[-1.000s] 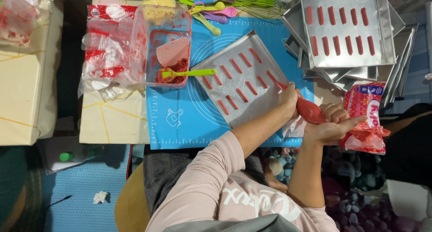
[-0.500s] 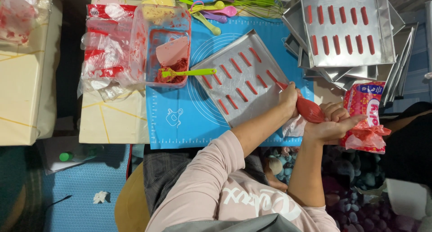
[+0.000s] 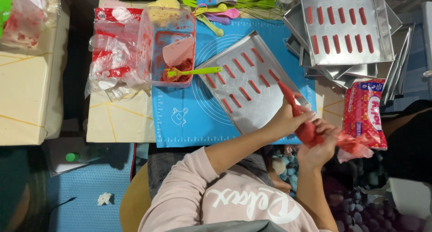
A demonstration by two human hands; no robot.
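Hardly anything moved; our hands, left (image 3: 288, 119) and right (image 3: 317, 146), still squeeze the red piping bag (image 3: 302, 124) over the tray (image 3: 270, 115) at centre right; uneven pressure could smear strips.

A cream table (image 3: 119, 124) fills the upper left of the frame; a blue textured floor mat (image 3: 90, 191) lies at lower left.

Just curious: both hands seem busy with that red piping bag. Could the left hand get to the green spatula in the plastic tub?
Probably yes. The left hand steadies the piping bag; only open tray lies between it and the green spatula.
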